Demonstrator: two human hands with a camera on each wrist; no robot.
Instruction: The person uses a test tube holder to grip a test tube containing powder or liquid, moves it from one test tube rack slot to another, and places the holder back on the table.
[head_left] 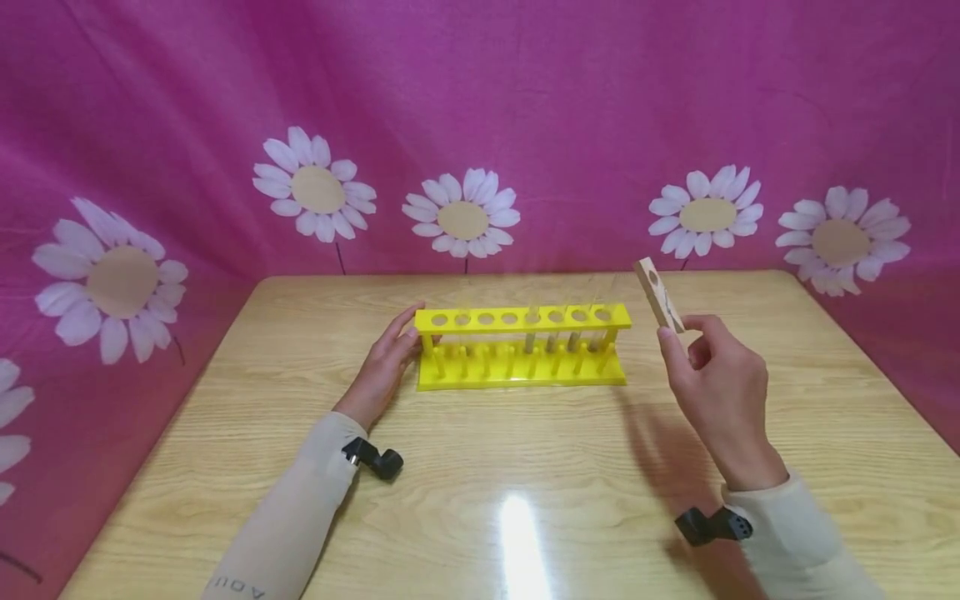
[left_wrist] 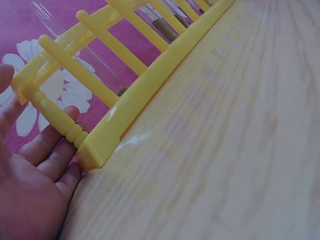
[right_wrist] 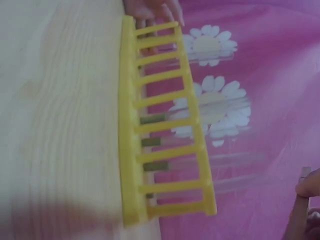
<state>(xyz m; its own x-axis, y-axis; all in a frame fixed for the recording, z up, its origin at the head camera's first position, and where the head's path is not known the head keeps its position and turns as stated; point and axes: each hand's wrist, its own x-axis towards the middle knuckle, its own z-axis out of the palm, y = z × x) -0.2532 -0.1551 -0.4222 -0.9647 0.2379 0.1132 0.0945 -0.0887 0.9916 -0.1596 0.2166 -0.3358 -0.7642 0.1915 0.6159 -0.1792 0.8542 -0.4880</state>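
Observation:
A yellow test tube rack (head_left: 522,382) stands upright on the table. Clear tubes fill several holes in its right half, and one more tube stands near its left end. Dark greyish matter (right_wrist: 153,118) lies at the bottom of some tubes. At the rack's left end, my left hand (left_wrist: 37,175) grips the end post and top rail, thumb in front and fingers behind. To the right of the rack and apart from it, my right hand (head_left: 716,387) pinches a wooden test tube clamp (head_left: 655,292) with a round hole and metal spring. Its lower part is hidden in the hand.
The wood-grain table (head_left: 435,483) extends around the rack, with a bright light reflection near the front. A magenta cloth (head_left: 570,108) with large white daisies hangs behind and at the sides. Each wrist carries a small black camera (head_left: 375,460).

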